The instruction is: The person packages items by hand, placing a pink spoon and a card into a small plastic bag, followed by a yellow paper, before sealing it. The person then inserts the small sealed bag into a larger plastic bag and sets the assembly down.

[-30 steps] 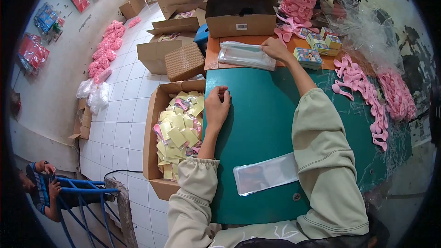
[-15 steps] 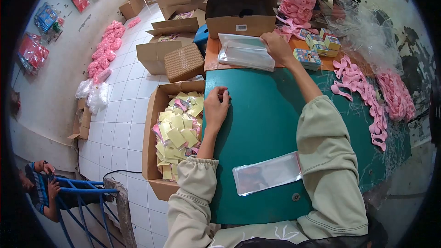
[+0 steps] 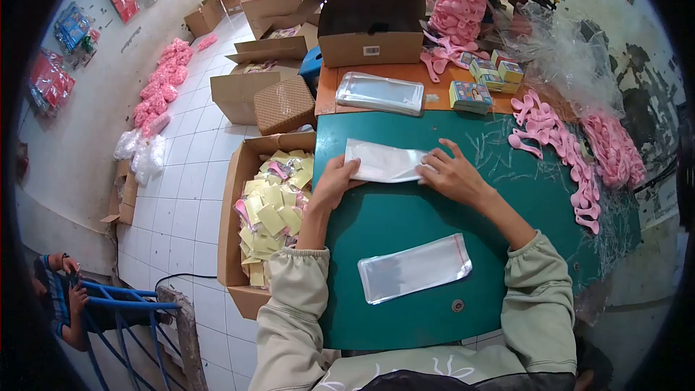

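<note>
Between my two hands, over the green tabletop (image 3: 434, 217), is a small bunch of clear plastic bags (image 3: 387, 162). The left end is gripped by my left hand (image 3: 334, 185), thumb on top. My right hand (image 3: 452, 174) pinches the right end, its index finger lifted. Nearer to me a flat stack of clear plastic bags (image 3: 414, 268) lies at a slant on the green top. A thicker stack of bags (image 3: 380, 93) rests beyond my hands on the orange surface (image 3: 327, 94).
Left of the table stands a carton (image 3: 230, 246) full of yellow cards and pink spoons in packets. Pink spoons (image 3: 554, 130) lie along the right side, near stacks of small printed boxes (image 3: 470, 96). An open cardboard box (image 3: 371, 40) stands behind. Someone (image 3: 65, 289) is at lower left.
My right hand has come back from the far stack with some plastic bags and now holds their right end. My left hand has closed on their left end. The view has shifted slightly.
</note>
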The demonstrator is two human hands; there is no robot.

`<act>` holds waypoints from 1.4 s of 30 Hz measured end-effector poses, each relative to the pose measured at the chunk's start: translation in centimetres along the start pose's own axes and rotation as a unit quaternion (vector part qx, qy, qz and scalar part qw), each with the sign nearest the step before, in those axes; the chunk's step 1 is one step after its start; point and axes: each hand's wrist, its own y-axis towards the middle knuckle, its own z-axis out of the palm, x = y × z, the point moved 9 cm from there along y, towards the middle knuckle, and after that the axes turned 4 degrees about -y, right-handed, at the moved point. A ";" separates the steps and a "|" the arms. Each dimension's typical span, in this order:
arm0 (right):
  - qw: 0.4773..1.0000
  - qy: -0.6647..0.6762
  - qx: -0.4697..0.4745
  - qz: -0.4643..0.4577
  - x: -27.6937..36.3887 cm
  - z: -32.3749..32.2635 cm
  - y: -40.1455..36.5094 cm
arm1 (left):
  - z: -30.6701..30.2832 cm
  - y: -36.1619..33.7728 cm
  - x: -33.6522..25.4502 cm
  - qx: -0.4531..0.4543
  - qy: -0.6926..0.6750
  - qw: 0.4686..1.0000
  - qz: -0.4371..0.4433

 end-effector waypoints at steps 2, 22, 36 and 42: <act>0.997 0.028 0.046 0.051 -1.5 0.5 -1.2 | 0.2 -0.2 -0.1 -0.001 0.001 1.000 0.017; 0.822 0.356 0.045 0.443 -12.8 -3.1 -11.4 | -0.3 -0.8 -0.7 0.001 0.006 0.993 0.122; 0.652 0.634 0.070 0.411 1.3 -2.4 -8.7 | 3.3 -15.0 0.3 -0.050 0.089 0.990 0.101; 0.683 0.551 0.159 0.452 4.2 -3.3 -12.3 | 5.6 -19.6 0.5 -0.042 0.204 0.971 0.122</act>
